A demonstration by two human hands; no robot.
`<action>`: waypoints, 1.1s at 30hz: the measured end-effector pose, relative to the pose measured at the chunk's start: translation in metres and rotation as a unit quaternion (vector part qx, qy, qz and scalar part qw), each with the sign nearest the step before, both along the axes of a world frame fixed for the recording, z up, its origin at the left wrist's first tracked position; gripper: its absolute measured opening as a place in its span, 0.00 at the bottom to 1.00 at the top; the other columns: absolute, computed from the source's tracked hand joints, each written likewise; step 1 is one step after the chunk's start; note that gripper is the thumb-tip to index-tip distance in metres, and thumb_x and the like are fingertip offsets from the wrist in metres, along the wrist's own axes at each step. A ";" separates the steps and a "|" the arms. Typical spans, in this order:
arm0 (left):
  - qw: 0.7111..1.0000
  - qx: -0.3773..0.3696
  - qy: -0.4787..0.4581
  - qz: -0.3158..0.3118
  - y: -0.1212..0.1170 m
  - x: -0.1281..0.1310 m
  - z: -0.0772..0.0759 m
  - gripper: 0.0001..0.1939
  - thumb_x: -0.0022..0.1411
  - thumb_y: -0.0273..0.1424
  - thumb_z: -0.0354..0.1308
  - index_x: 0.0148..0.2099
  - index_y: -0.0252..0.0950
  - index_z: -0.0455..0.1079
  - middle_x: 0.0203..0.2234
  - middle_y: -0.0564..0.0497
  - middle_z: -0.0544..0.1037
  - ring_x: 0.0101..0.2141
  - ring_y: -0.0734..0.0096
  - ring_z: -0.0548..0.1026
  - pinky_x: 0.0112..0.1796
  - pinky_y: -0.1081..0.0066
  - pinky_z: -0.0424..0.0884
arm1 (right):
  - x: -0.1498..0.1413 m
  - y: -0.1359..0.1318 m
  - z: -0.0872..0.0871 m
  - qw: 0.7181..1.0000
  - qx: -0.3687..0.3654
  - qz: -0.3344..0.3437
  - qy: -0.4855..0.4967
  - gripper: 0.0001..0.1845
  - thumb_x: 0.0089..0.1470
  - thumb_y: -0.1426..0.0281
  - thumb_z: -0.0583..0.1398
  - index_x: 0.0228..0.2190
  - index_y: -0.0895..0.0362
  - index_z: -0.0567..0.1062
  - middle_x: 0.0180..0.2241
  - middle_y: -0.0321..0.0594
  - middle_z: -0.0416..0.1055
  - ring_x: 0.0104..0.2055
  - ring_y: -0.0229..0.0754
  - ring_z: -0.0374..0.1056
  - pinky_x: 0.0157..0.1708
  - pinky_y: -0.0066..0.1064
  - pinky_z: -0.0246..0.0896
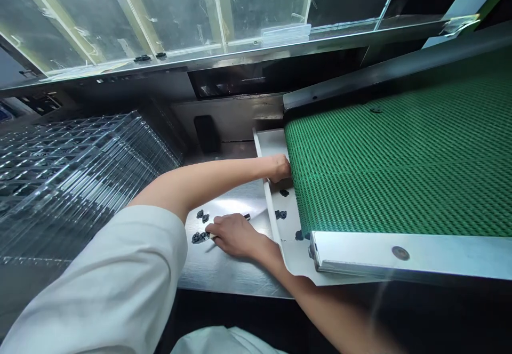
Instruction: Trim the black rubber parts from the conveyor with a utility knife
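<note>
- Reaching into the tray (272,141) with my left hand (279,167), can't tell if it's holding anything
- Right hand (234,234) is pinching a stick (247,217) over the bench (224,276), tip by the black parts (196,238)
- Looks like parts-gathering; next grab probably wants a light pinch
- Stick slants, tip pointing left, slightly toward me

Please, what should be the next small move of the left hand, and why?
Probably, the left hand should pick up the nearest black part in the white tray: it is at the tray, close to that part, though its grasp is hidden. The right hand is occupied, holding a slim tool beside other black parts on the metal table.
</note>
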State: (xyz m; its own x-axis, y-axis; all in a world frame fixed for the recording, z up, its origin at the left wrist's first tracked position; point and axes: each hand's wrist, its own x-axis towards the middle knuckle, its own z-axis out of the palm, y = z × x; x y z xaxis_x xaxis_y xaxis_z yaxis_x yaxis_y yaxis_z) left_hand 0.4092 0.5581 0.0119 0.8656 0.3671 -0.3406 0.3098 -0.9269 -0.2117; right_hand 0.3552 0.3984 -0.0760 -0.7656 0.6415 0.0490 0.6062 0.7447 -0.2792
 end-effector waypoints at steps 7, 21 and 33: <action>0.997 0.057 0.055 -0.011 0.007 -0.001 0.015 0.20 0.59 0.24 0.60 0.54 0.35 0.79 0.52 0.41 0.79 0.49 0.53 0.76 0.46 0.64 0.70 | -0.001 0.001 0.000 1.000 0.006 0.000 0.001 0.09 0.69 0.67 0.53 0.46 0.54 0.71 0.43 0.36 0.70 0.43 0.39 0.68 0.32 0.34 0.45; 0.993 0.050 0.095 0.049 0.014 0.002 0.020 0.19 0.56 0.26 0.65 0.51 0.37 0.79 0.49 0.47 0.81 0.45 0.60 0.78 0.39 0.70 0.71 | 0.000 0.001 0.001 1.000 0.000 -0.001 0.010 0.09 0.68 0.67 0.54 0.45 0.55 0.71 0.43 0.35 0.70 0.41 0.37 0.67 0.31 0.34 0.38; 0.996 0.077 0.047 -0.008 0.000 0.003 0.011 0.25 0.65 0.29 0.61 0.63 0.42 0.72 0.60 0.47 0.74 0.57 0.55 0.73 0.49 0.67 0.71 | 0.005 0.000 0.005 1.000 -0.007 -0.004 0.010 0.09 0.67 0.67 0.53 0.45 0.55 0.71 0.42 0.35 0.70 0.39 0.37 0.66 0.30 0.32 0.33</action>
